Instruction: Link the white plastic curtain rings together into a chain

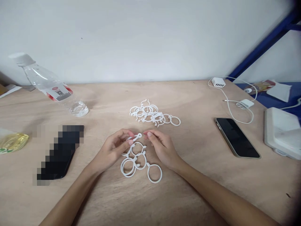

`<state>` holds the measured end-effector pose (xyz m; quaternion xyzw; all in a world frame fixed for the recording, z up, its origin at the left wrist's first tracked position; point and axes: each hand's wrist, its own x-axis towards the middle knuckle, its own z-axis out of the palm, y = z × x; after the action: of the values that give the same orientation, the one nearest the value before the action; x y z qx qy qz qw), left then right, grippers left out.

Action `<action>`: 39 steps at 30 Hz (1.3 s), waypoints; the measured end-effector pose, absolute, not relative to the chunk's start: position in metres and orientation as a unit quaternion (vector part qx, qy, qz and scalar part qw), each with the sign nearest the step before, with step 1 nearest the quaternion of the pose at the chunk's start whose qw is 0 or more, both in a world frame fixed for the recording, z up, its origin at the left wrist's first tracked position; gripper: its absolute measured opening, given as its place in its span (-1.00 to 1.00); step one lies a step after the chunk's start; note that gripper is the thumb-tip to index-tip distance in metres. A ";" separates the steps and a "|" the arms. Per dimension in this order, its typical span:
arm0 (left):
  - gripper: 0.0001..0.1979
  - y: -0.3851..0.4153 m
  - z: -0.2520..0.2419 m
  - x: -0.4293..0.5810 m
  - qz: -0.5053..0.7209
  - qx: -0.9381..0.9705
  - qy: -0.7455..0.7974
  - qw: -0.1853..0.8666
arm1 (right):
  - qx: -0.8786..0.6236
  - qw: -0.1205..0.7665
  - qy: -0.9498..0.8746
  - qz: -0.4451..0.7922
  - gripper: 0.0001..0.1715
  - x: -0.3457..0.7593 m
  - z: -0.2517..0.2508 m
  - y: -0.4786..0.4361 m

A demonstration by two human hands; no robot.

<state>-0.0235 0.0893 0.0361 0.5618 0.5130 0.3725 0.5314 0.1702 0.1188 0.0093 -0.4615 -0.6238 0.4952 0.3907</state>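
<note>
White ring (139, 135) pinched in the left grip (115, 146), its small eyelet end facing the right grip (163, 147).
The left grip's thumb and fingers are closed on the ring, just above the worktop (145, 207); the right grip's thumb and forefinger come together just beside the eyelet, though whether they hold anything I cannot tell. Below and between the two grips lies a cluster of similar rings (134, 166), some overlapping, with one at its near right edge. Beyond both grips sits a tangled pile of more rings (152, 118). Well to the right of the right grip lies a phone (237, 137); well left of the left grip, beyond a partly pixelated black object (68, 144), a clear bottle (55, 86) appears tilted.
</note>
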 end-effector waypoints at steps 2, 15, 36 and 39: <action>-0.77 0.089 0.035 -0.024 0.368 0.563 0.512 0.534 | -0.464 0.389 -0.625 0.493 -0.68 0.170 0.010 0.119; -0.79 0.084 0.036 -0.011 0.382 0.508 0.466 0.616 | -0.463 0.358 -0.652 0.482 -0.56 0.169 0.016 0.118; -0.82 0.083 0.034 -0.006 0.427 0.452 0.441 0.647 | -0.415 0.354 -0.677 0.494 -0.55 0.173 0.017 0.115; -0.82 0.082 0.034 -0.006 0.420 0.463 0.444 0.642 | -0.415 0.363 -0.674 0.492 -0.56 0.173 0.016 0.115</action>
<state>-0.0058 0.0823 0.0341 0.4631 0.4444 0.4196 0.6419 0.1728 0.1151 0.0159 -0.4147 -0.6742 0.4919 0.3626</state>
